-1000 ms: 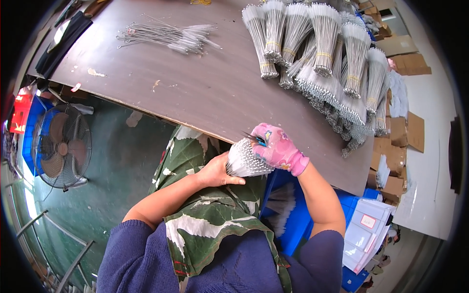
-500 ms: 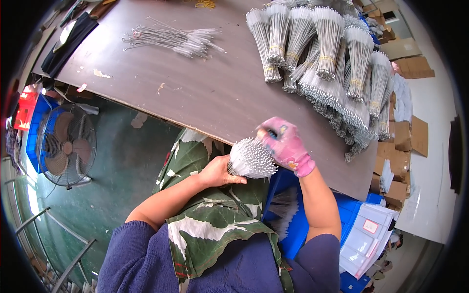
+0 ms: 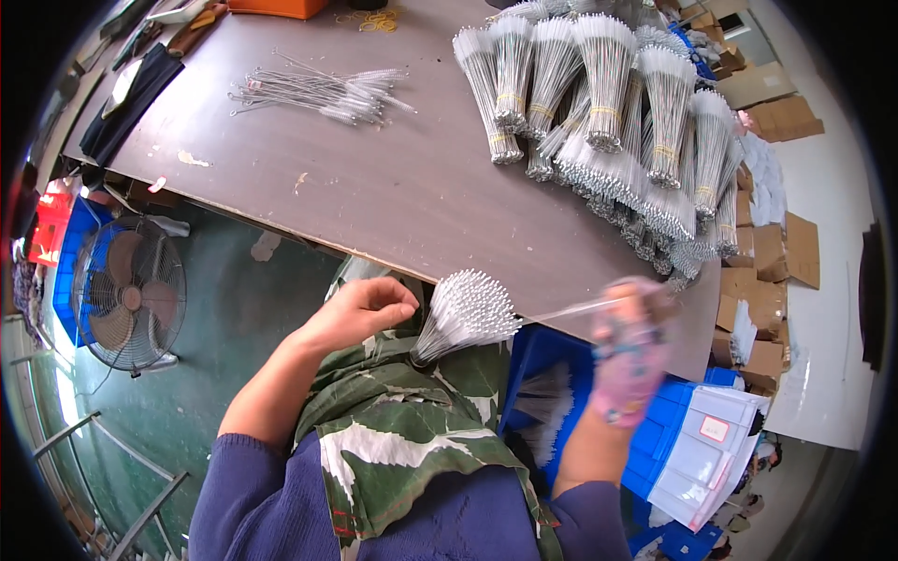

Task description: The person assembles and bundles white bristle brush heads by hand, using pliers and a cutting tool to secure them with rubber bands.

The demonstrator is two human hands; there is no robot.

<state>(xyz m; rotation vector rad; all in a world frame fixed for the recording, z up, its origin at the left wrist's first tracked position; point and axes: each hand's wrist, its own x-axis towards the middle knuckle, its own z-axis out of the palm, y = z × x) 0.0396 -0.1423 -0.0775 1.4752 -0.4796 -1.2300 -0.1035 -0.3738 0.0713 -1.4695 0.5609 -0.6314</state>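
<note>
At the near edge of a brown workbench [image 3: 393,201], a worker's bare left hand [image 3: 360,313] is curled closed around the stem end of a fanned bundle of thin wire brushes [image 3: 465,313], their white bristle tips spread like a small bouquet just below the bench's front edge, over a lap covered by a green camouflage apron [image 3: 402,439]. The right hand [image 3: 629,351], in a pink patterned glove and blurred by motion, is raised just right of the bundle near the bench's near right corner; whether it pinches the single thin wire [image 3: 561,309] that runs from the bundle toward it cannot be told from the blur. Done well, the step asks for a firm left-hand grip low on the stems so the fan stays even, with strands handled one at a time (a loose grip would likely let the tips splay). The left forearm crosses the lap, wrist bent inward. Finished banded brush bundles [image 3: 608,122] lie heaped at the far right corner, a loose pile of brushes [image 3: 318,91] at the far left.
</note>
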